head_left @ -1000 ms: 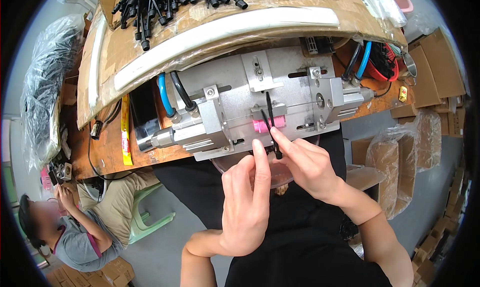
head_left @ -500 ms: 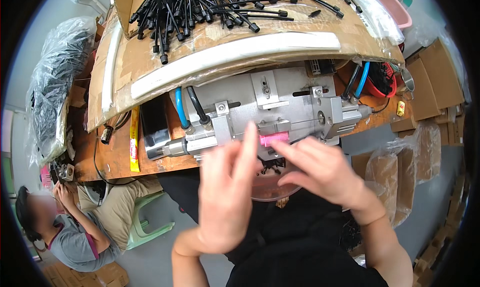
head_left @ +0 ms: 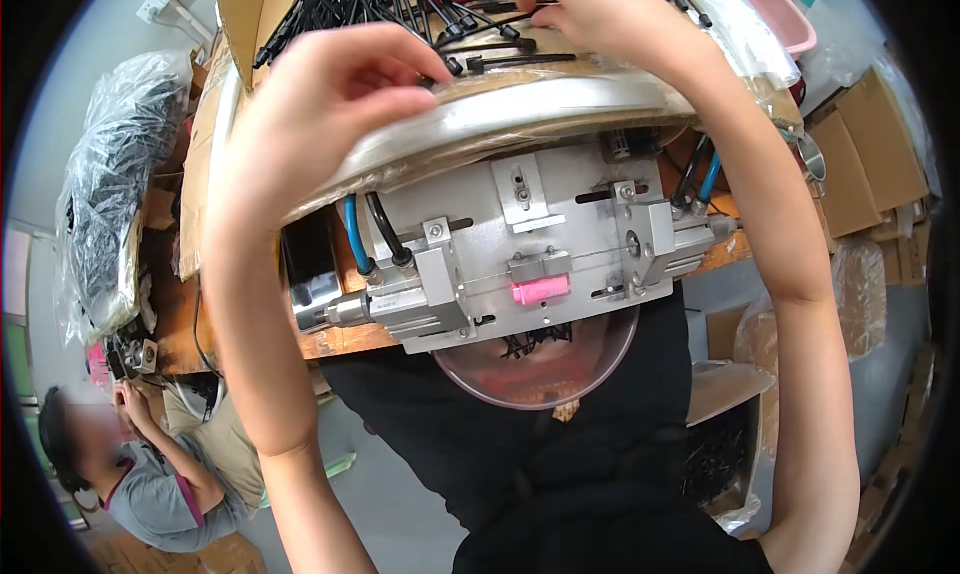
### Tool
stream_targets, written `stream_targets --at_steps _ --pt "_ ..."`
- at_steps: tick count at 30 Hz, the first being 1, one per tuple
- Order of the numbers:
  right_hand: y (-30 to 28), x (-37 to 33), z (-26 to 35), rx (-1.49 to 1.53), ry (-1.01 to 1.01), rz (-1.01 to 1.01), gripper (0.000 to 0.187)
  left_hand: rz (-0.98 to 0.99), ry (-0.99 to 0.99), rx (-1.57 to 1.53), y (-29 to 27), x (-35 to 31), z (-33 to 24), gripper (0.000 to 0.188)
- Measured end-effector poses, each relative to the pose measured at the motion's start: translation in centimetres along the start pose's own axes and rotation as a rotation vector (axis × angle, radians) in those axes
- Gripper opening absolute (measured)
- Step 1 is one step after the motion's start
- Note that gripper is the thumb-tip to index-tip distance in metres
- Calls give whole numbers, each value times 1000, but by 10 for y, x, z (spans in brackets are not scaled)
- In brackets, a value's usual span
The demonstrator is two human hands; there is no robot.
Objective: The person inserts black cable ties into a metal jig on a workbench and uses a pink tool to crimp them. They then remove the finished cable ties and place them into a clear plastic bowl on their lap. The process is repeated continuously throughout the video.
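Note:
A heap of thin black tubes with capped ends (head_left: 345, 9) lies on the cardboard sheet at the far side. My left hand (head_left: 345, 79) is at its near edge, fingers bent and a gap showing between them and the thumb, close to a black cap. Further right, my right hand (head_left: 590, 14) reaches into the heap, its fingertips closed on a black tube (head_left: 495, 24). Nearer me stands a metal clamping fixture (head_left: 490, 224), with a pink block (head_left: 541, 290) at its middle; neither hand touches it.
A clear bowl (head_left: 455, 379) with black pieces sits below the fixture. Blue and black hoses (head_left: 355, 236) run to the fixture's left side. A padded white strip (head_left: 540, 96) edges the cardboard. At the lower left, another person (head_left: 165, 489) sits working.
Both hands have left the pink block and moved far forward to the black tubes. The fixture and bowl are now uncovered, the pink block staying on the fixture.

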State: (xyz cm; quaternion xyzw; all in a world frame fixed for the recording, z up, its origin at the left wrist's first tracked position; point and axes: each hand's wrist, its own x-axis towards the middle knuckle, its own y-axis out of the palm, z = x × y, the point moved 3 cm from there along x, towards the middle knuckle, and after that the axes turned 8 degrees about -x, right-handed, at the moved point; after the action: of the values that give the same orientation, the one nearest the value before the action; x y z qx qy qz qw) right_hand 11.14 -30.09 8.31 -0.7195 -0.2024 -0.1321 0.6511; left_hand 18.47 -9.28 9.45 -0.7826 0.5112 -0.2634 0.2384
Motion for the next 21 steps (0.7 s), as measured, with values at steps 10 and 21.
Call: stream_targets --at_steps 10,21 --pt "-51 -34 -6 304 389 -254 22 -406 60 15 -8 -31 -10 20" --pt "-56 -134 41 981 467 -359 26 -273 -58 513 203 -127 -25 66"
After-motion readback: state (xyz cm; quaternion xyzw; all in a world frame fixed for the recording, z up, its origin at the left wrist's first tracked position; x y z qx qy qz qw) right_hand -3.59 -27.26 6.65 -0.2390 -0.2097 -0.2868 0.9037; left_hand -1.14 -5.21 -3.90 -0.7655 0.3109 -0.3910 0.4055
